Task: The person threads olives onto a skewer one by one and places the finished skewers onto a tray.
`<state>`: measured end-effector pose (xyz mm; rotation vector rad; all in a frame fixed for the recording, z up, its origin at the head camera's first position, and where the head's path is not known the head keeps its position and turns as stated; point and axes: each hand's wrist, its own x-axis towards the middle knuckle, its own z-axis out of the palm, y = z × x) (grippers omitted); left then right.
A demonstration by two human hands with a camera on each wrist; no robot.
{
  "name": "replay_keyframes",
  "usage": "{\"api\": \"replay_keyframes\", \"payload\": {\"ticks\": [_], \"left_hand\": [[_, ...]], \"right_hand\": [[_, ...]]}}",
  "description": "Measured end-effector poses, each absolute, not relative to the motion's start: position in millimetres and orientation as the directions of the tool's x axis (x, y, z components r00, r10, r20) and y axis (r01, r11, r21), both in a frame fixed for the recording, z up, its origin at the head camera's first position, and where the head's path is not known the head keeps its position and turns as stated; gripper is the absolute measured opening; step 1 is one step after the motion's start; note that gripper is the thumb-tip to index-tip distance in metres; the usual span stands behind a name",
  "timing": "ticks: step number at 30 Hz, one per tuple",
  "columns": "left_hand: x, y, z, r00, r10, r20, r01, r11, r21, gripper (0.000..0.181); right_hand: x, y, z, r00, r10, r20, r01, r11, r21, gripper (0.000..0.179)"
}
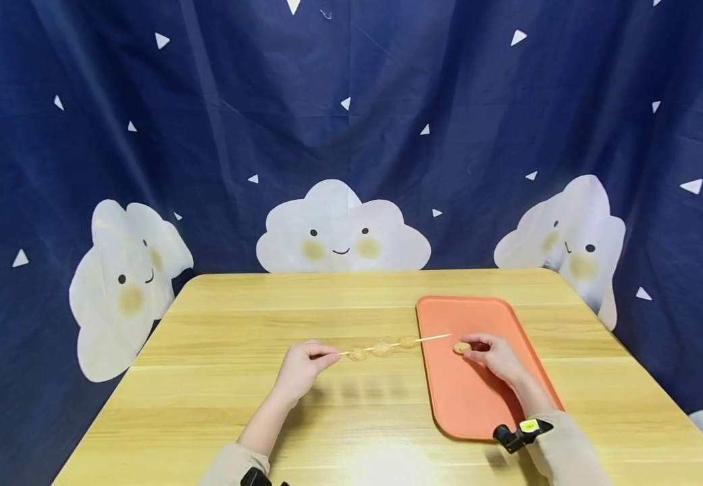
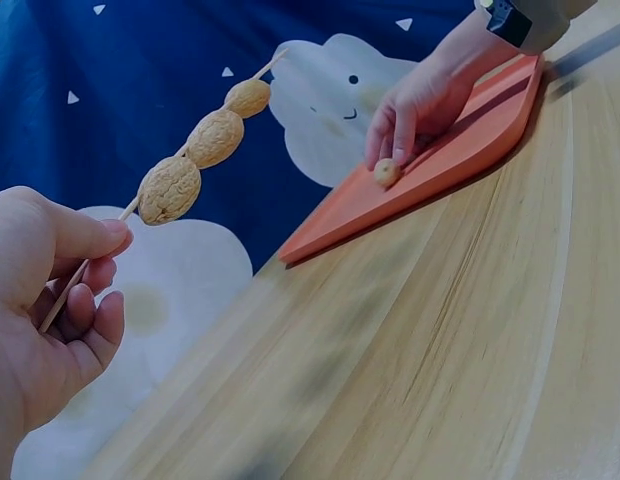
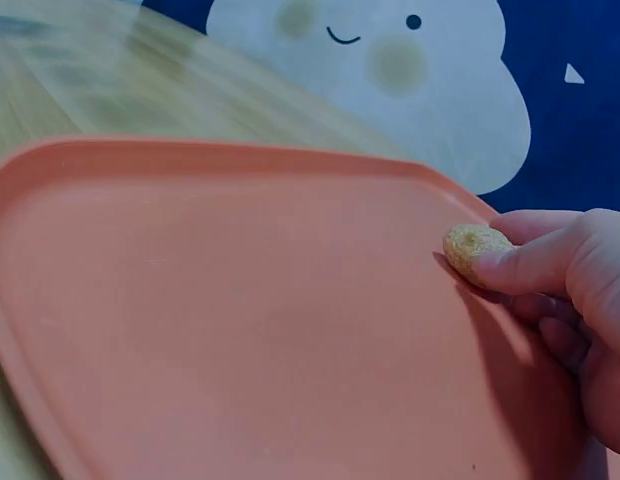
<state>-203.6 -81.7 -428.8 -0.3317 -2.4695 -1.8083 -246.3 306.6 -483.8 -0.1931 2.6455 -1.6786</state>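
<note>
In the head view my left hand (image 1: 300,368) pinches one end of a thin wooden skewer (image 1: 435,337) and holds it above the table. Three tan, wrinkled oval balls (image 2: 214,138) are threaded along it; the bare pointed tip reaches over the left edge of the tray. Over the orange tray (image 1: 479,405), my right hand (image 1: 500,358) pinches one more tan ball (image 3: 472,246) between thumb and fingers. That ball is apart from the skewer's tip. Whether it touches the tray's surface I cannot tell.
A light wooden table (image 1: 254,310) carries the tray on its right side. Behind it hangs a dark blue curtain (image 1: 381,67) with white clouds and triangles. Each wrist wears a small black camera (image 1: 515,437).
</note>
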Motion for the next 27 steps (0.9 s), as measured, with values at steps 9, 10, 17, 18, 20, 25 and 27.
{"api": "replay_keyframes", "payload": {"ticks": [9,10,17,18,20,25,27], "left_hand": [[-203,-82,-429,-0.973,0.133,0.187,0.218,0.284,0.934,0.005],[-203,-82,-429,-0.973,0.133,0.188,0.219,0.285,0.933,0.005],[-203,-84,-430,-0.975,0.138,0.176,0.211,0.303,0.929,0.007],[-203,-84,-430,-0.976,0.137,0.168,0.203,0.304,0.931,0.007],[-204,-85,-431,-0.977,0.134,0.164,0.198,0.307,0.931,0.007],[-204,-86,-432,-0.978,0.131,0.162,0.196,0.321,0.927,0.006],[-203,-86,-432,-0.978,0.132,0.162,0.197,0.323,0.925,0.006]], "right_hand": [[-249,305,-487,-0.992,-0.090,0.088,-0.121,0.482,-0.868,0.032],[-249,304,-487,-0.993,-0.087,0.086,-0.117,0.485,-0.866,0.032],[-248,300,-483,-0.993,-0.089,0.078,-0.111,0.475,-0.873,0.035],[-247,300,-482,-0.993,-0.087,0.079,-0.111,0.467,-0.877,0.035],[-246,299,-480,-0.992,-0.087,0.090,-0.120,0.460,-0.880,0.035],[-240,298,-474,-0.989,-0.089,0.121,-0.148,0.458,-0.876,0.036],[-238,298,-470,-0.989,-0.087,0.122,-0.148,0.449,-0.881,0.036]]}}
